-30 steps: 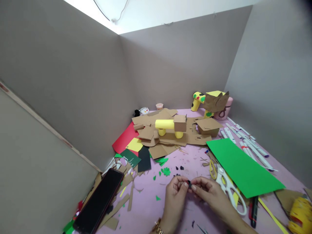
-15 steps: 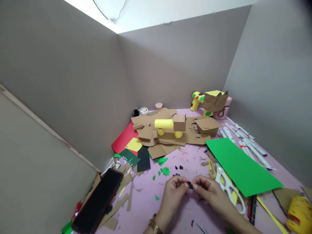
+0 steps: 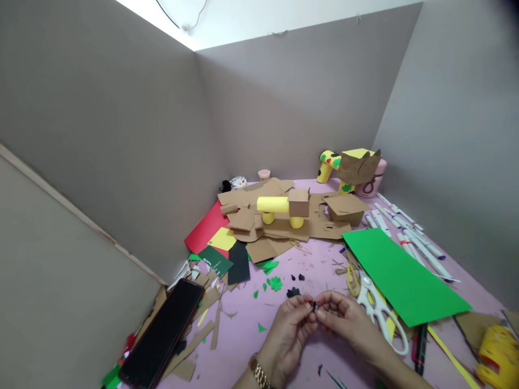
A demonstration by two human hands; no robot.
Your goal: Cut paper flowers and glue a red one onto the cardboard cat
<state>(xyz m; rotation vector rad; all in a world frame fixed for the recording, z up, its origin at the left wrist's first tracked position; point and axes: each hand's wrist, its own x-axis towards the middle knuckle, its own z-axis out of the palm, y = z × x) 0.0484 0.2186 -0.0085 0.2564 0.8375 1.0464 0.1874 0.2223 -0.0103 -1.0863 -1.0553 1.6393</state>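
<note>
Mostly hidden, the pinched piece (image 3: 314, 306) looks small and black.

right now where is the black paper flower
In the head view, the black paper flower lies low, slightly right of center, just beyond the left hand and right of the green flower.

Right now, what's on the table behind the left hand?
Just beyond the left hand: a black flower cutout. Farther back: a green flower cutout and two small black pieces. The hand covers some tabletop, so anything there can't be seen.
</note>
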